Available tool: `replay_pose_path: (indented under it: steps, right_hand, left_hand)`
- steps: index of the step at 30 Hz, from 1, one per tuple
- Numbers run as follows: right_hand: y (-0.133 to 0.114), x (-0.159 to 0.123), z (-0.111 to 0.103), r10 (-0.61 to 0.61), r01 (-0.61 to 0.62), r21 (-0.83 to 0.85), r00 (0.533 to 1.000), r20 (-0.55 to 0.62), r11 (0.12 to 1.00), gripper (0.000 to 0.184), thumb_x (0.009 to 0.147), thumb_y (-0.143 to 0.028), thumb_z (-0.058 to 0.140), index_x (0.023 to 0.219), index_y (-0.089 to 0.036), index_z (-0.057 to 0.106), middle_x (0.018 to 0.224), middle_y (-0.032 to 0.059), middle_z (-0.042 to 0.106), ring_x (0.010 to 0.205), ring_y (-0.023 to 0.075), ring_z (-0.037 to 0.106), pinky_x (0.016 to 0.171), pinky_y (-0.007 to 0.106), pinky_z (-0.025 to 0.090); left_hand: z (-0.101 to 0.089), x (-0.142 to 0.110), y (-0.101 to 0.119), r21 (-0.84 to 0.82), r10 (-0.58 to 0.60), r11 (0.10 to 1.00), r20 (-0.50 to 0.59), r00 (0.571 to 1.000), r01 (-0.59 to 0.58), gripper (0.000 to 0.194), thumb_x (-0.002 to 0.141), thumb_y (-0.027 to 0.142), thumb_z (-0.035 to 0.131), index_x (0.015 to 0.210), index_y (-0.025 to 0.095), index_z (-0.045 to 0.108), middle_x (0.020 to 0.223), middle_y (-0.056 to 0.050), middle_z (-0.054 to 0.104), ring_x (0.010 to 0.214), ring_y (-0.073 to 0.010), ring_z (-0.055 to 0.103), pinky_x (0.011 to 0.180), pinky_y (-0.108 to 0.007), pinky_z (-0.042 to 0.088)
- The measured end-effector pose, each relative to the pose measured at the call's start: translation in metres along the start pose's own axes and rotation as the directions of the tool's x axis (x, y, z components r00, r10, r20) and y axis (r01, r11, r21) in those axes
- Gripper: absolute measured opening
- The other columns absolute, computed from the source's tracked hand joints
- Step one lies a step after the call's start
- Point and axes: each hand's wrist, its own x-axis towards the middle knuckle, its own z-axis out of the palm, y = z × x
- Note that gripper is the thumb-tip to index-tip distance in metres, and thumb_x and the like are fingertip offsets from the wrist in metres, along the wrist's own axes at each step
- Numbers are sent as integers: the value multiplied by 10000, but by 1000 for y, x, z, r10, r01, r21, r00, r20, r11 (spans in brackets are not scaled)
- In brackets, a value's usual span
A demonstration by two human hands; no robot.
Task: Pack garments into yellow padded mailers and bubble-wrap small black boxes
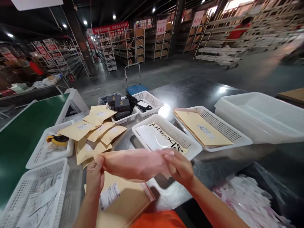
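My left hand (95, 172) and my right hand (179, 166) pinch opposite ends of a pink translucent pouch (136, 164), stretched level between them. It looks soft and is blurred; what is inside, if anything, I cannot make out. Directly beneath lies a large kraft mailer (123, 198) with a white printed label and a pinkish strip along its right edge. Just beyond the pouch, a white basket (196, 148) holds white and cream bags with black lettering. A heap of smaller labelled kraft mailers (95, 129) lies beyond my left hand.
A basket (239, 141) with flat kraft mailers stands right, beside stacked white bins (258, 117). Black boxes (122, 104) fill a basket at the back. Left are a basket with a yellow tape dispenser (57, 140) and a green conveyor (35, 123). White scraps (247, 196) fill a bag lower right.
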Motion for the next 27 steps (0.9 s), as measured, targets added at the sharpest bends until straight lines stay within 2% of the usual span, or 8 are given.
replay_pose_path:
  steps: [4, 8, 12, 16, 19, 21, 24, 27]
  right_hand:
    - [-5, 3, -2, -78, 81, -84, 996, 36, 993, 337, 917, -255, 534, 1230, -259, 658, 995, 87, 689, 870, 211, 660, 720, 322, 558]
    - [-6, 5, 0, 27, -16, -97, 993, 119, 995, 396, 961, -294, 516, 1349, -237, 576, 993, 69, 662, 815, 164, 644, 670, 258, 546]
    - [-3, -3, -5, 32, 10, -147, 959, 281, 989, 440, 927, -386, 597, 1335, -223, 575, 900, 36, 630, 705, 143, 605, 650, 254, 536]
    - [-4, -1, -10, 6, 72, -231, 947, 322, 970, 290, 919, -383, 608, 1146, -213, 673, 730, -1, 554, 576, 127, 526, 547, 249, 462]
    - [-9, 9, -13, -35, 111, -297, 968, 249, 948, 201, 886, -403, 626, 874, -226, 719, 887, 70, 622, 801, 194, 608, 692, 318, 488]
    - [-13, 15, -15, 17, 30, -215, 977, 214, 976, 212, 870, -410, 632, 800, -220, 696, 1020, 97, 659, 957, 238, 620, 801, 368, 490]
    - [-16, 19, -14, 216, -213, -43, 974, 70, 976, 213, 827, -418, 665, 812, -205, 658, 772, 37, 658, 688, 175, 602, 617, 303, 470]
    - [-19, 21, -7, 224, -242, -64, 952, -207, 968, 267, 743, -442, 716, 792, -198, 618, 637, -15, 544, 544, 123, 470, 507, 260, 381]
  left_hand:
    - [7, -7, 9, 345, 190, 928, -117, 975, -140, 338, 694, 468, 765, 785, 154, 677, 619, 31, 618, 550, -109, 530, 540, -225, 458]
    - [5, -13, 13, 609, 369, 737, -1, 929, -292, 520, 802, 414, 674, 1243, 180, 531, 704, 32, 639, 533, -129, 544, 568, -260, 463]
    - [-2, -16, 18, 710, 399, 571, 199, 895, -413, 188, 876, 370, 553, 930, 212, 638, 840, -19, 700, 743, -154, 635, 708, -263, 485]
    - [-2, -15, 31, 754, 250, 533, 292, 923, -383, 219, 862, 367, 552, 744, 216, 658, 700, 17, 689, 679, -142, 612, 674, -248, 462]
    - [-1, -15, 46, 740, 168, 577, 308, 936, -347, 233, 830, 389, 596, 717, 201, 676, 694, 12, 698, 671, -146, 607, 659, -252, 461]
    - [-1, -18, 55, 722, 115, 602, 346, 931, -342, 222, 761, 408, 691, 807, 192, 710, 759, 4, 716, 669, -147, 595, 627, -252, 455]
    - [-3, -24, 65, 708, 76, 576, 452, 889, -409, 392, 655, 326, 809, 1012, 195, 715, 937, -15, 729, 695, -140, 582, 609, -246, 443]
    - [-7, -23, 66, 663, 136, 546, 533, 835, -512, 177, 764, 249, 729, 935, 206, 742, 818, -6, 675, 686, -131, 563, 615, -245, 439]
